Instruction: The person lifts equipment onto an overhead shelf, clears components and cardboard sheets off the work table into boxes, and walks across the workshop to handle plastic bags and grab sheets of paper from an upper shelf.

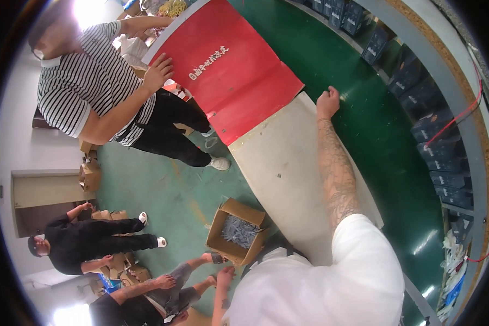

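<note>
A long pale table-like surface (288, 174) stretches away in front of me. Its far part is covered by a red sheet (231, 68) with pale printed characters and slight creases. Fingers curled, my right hand (328, 103) is closed beside the surface's right edge, near where the red part begins. Whether it grips anything is not visible. My left hand (225, 276) hangs low on the left, near an open cardboard box (235, 231) full of grey strip-like pieces; its fingers are too small and partly hidden to read.
A person in a striped shirt (100, 81) stands at the far left, one hand (160, 70) on the red sheet's edge. Another person in black (73, 239) stands farther left; a third (163, 299) sits below. Shelves of dark packages (440, 157) line the right side. Boxes (89, 176) stand by the wall.
</note>
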`<state>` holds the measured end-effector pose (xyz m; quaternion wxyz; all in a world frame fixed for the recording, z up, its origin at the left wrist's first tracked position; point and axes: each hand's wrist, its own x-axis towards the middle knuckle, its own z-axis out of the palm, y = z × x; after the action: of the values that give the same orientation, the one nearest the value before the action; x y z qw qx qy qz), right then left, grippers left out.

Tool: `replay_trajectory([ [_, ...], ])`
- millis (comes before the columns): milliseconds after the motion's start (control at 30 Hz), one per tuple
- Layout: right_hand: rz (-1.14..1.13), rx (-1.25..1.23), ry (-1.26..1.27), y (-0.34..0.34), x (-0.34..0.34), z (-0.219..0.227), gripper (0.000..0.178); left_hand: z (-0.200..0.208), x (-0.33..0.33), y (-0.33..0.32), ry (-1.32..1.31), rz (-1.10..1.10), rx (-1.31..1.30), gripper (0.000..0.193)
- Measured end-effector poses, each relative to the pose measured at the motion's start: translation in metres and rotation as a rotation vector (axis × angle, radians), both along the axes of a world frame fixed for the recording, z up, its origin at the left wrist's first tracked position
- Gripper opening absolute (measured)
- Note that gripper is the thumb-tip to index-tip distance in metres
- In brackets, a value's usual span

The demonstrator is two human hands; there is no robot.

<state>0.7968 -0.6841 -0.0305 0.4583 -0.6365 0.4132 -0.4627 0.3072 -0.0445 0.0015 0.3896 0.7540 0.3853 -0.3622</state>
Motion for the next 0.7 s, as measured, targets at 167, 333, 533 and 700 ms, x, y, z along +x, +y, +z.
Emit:
replay_trajectory([
  [167, 0.300, -0.015, 0.199, 0.033, -0.057, 0.041, 0.030, 0.005, -0.026, 0.001, 0.036, 0.055, 0.010, 0.032],
  [333, 0.637, -0.579, 0.506, 0.132, -0.188, 0.014, 0.043, 0.045, 0.007, -0.040, -0.004, -0.100, 0.062, 0.031],
  [533, 0.913, -0.614, 0.595, 0.202, -0.312, 0.015, 0.046, -0.022, 0.013, -0.012, -0.183, -0.092, -0.006, 0.033],
  [700, 0.916, -0.667, 0.599, 0.198, -0.318, 0.020, 0.043, -0.033, 0.021, -0.016, -0.218, -0.104, -0.103, 0.033],
])
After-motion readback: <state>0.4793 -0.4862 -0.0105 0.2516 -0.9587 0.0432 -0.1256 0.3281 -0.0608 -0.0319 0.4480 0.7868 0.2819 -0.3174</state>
